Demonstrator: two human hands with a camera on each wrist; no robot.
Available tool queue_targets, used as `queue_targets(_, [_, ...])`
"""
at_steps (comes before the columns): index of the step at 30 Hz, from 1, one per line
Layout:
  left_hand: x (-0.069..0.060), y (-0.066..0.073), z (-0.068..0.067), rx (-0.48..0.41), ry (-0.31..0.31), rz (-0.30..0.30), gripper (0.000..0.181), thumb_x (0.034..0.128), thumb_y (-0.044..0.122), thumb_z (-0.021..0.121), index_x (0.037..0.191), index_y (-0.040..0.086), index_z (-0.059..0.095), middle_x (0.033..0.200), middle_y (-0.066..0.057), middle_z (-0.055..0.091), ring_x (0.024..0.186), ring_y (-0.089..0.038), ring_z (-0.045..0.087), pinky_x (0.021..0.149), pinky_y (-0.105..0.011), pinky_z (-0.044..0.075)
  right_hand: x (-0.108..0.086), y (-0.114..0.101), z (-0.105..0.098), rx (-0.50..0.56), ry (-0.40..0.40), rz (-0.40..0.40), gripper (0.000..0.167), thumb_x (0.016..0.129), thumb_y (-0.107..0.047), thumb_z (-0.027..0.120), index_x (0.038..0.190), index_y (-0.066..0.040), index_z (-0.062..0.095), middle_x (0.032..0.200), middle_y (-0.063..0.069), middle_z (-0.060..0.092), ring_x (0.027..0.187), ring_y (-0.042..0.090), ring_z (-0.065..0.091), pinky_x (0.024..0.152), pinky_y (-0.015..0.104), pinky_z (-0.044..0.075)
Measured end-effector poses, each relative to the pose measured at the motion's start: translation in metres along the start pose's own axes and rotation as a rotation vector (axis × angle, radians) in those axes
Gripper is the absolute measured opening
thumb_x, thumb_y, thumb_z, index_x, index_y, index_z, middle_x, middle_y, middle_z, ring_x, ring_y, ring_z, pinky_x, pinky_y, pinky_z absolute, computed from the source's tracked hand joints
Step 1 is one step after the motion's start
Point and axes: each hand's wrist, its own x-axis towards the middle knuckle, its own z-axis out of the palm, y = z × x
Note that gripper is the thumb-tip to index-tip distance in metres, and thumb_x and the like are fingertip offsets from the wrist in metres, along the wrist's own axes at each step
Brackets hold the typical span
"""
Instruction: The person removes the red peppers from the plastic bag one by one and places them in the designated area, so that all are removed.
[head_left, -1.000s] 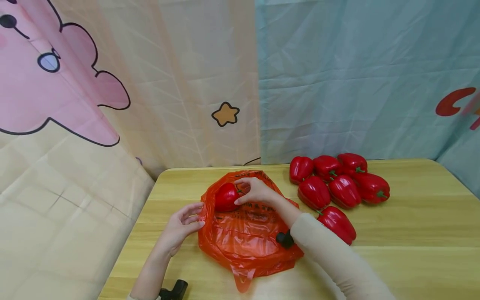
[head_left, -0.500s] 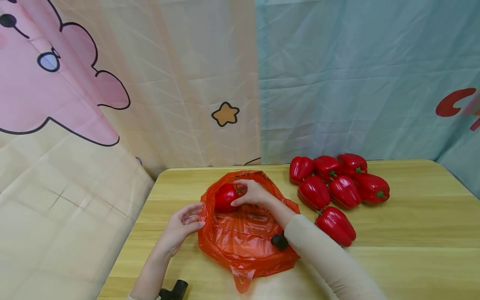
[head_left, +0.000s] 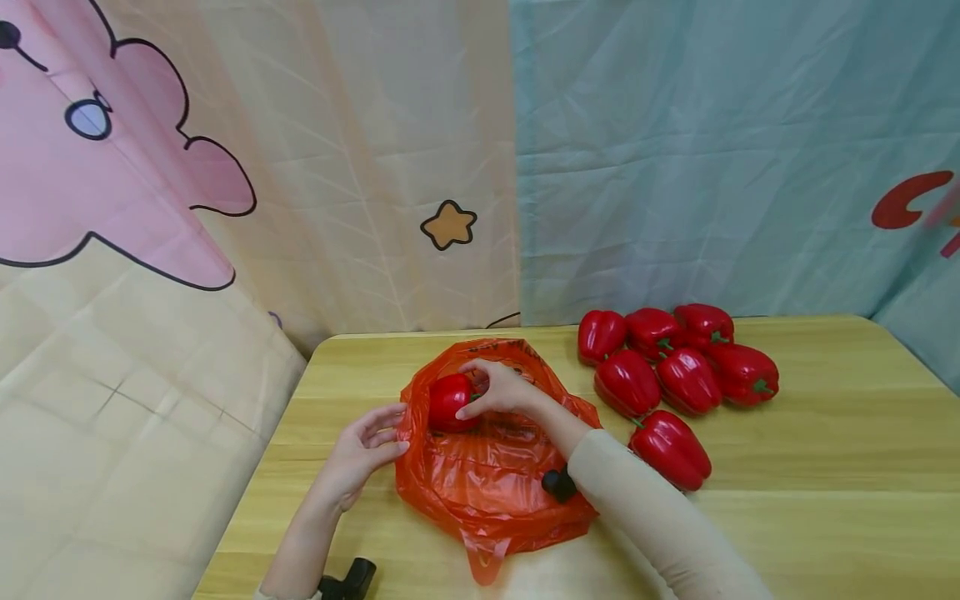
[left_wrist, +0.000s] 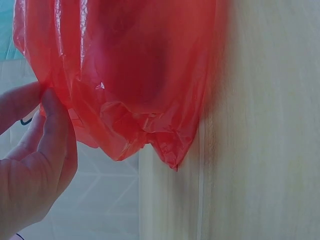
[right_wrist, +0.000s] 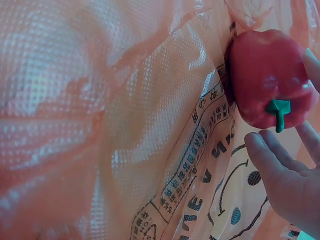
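Note:
A red bell pepper (head_left: 448,403) with a green stem lies inside the orange-red plastic bag (head_left: 495,483), at the left of its wide mouth. My right hand (head_left: 501,388) reaches into the bag and holds the pepper at its stem end. In the right wrist view, thumb and index finger touch the pepper (right_wrist: 267,80), while other fingertips (right_wrist: 255,142) extend just past it. My left hand (head_left: 365,450) pinches the bag's left rim between thumb and fingers. Through the bag's side in the left wrist view, a dark rounded shape shows.
Several red bell peppers (head_left: 628,383) sit in a cluster at the back right of the wooden table (head_left: 825,450). One pepper (head_left: 671,450) lies nearer, beside my right sleeve (head_left: 645,508). A printed curtain (head_left: 637,167) hangs behind the table.
The pepper in the bag has shifted slightly toward me and turned, its stem now lower. My right hand has moved slightly left and toward me with it. The left hand stays on the rim.

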Motion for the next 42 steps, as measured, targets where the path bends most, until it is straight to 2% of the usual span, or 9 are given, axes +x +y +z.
queue_targets(6, [0.000,0.001,0.000,0.003,0.000,-0.001,0.053,0.0836,-0.005,0.062,0.133,-0.005,0.042,0.125,-0.021,0.050,0.101,-0.017,0.058,0.080,-0.027,0.052,-0.001,-0.001,0.001,0.004,0.014,-0.001,0.062,0.068,-0.013,0.083,0.121,-0.007,0.052,0.109,0.010,0.059,0.097,0.024,0.056,0.079,0.036,0.052])
queue_targets(15, [-0.001,0.002,-0.001,0.002,0.008,-0.003,0.053,0.0833,-0.005,0.063,0.132,-0.006,0.043,0.127,-0.021,0.048,0.102,-0.019,0.056,0.080,-0.026,0.052,-0.006,-0.010,-0.002,-0.063,-0.010,0.004,0.065,0.067,-0.015,0.084,0.124,-0.009,0.054,0.110,0.009,0.059,0.097,0.024,0.055,0.078,0.035,0.052])
queue_targets(24, [-0.001,0.000,-0.002,-0.010,0.012,0.005,0.053,0.0836,-0.006,0.062,0.133,-0.006,0.042,0.129,-0.021,0.047,0.101,-0.016,0.057,0.081,-0.025,0.051,-0.013,-0.021,-0.013,-0.131,-0.044,-0.063,0.060,0.068,-0.018,0.083,0.121,-0.011,0.057,0.110,0.008,0.059,0.099,0.023,0.056,0.081,0.034,0.050])
queue_targets(32, [-0.001,0.000,-0.002,-0.012,0.026,-0.005,0.054,0.0832,-0.006,0.062,0.133,-0.006,0.042,0.129,-0.021,0.047,0.103,-0.018,0.057,0.081,-0.025,0.051,-0.024,-0.027,-0.024,-0.074,-0.058,-0.051,0.060,0.069,-0.017,0.082,0.123,-0.014,0.057,0.114,0.009,0.057,0.101,0.025,0.054,0.075,0.032,0.052])
queue_targets(42, [-0.001,0.001,-0.002,-0.008,0.027,-0.010,0.054,0.0832,-0.007,0.062,0.133,-0.006,0.043,0.128,-0.020,0.048,0.101,-0.017,0.057,0.080,-0.025,0.052,-0.036,-0.031,-0.036,-0.033,-0.045,-0.059,0.062,0.068,-0.017,0.082,0.124,-0.014,0.057,0.114,0.008,0.057,0.104,0.028,0.053,0.079,0.034,0.051])
